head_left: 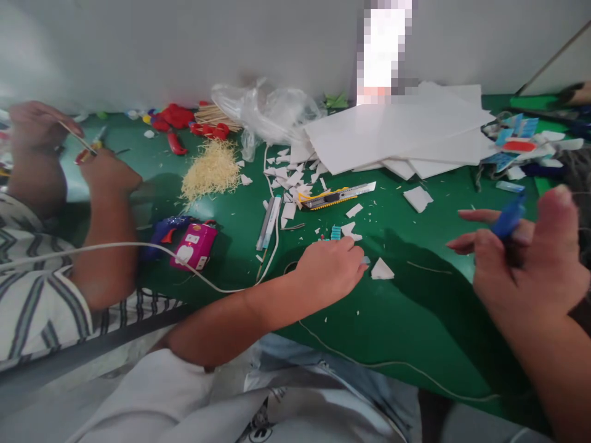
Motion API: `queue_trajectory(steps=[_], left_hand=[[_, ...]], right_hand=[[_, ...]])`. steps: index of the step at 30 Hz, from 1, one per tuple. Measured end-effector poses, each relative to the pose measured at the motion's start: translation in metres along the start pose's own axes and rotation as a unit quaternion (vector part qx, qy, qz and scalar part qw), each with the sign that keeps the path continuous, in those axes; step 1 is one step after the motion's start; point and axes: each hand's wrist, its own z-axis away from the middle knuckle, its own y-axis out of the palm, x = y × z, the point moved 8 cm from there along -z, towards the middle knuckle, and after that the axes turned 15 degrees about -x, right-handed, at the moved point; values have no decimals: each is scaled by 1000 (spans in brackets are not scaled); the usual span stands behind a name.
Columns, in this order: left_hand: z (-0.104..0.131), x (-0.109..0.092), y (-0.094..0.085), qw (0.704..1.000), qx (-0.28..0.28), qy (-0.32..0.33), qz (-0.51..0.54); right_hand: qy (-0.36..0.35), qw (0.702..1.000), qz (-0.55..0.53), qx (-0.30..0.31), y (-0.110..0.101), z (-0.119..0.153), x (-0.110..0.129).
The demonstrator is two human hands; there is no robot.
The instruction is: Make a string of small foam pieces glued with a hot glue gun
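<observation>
Pink power strip (202, 239) sits at 9 o'clock from the left hand (330, 267), down at the desk (397, 329); can't tell if its curled fingers grip anything. Snap-off knife (333, 197) is at its 12, and at 3 the right hand (526, 271) has a blue plastic piece (506, 220) between its fingers.

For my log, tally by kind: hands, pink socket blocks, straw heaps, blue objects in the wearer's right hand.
Wearer's left hand and right hand: 2
Co-worker's hands: 2
Pink socket block: 1
Straw heap: 1
Blue object: 1
Total: 7
</observation>
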Motion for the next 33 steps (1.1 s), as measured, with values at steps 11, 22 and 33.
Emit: queue_trajectory(steps=[11,22,33], left_hand=[[2,-11,-11,994,-101,52,-10],[8,-6,1,996,58,57,41],[1,-8,5,997,22,15,78]], right_hand=[[-10,995,-93,45,-4,4,6],[145,985,-53,76,6,0,-8],[14,988,26,150,19,-6,6]])
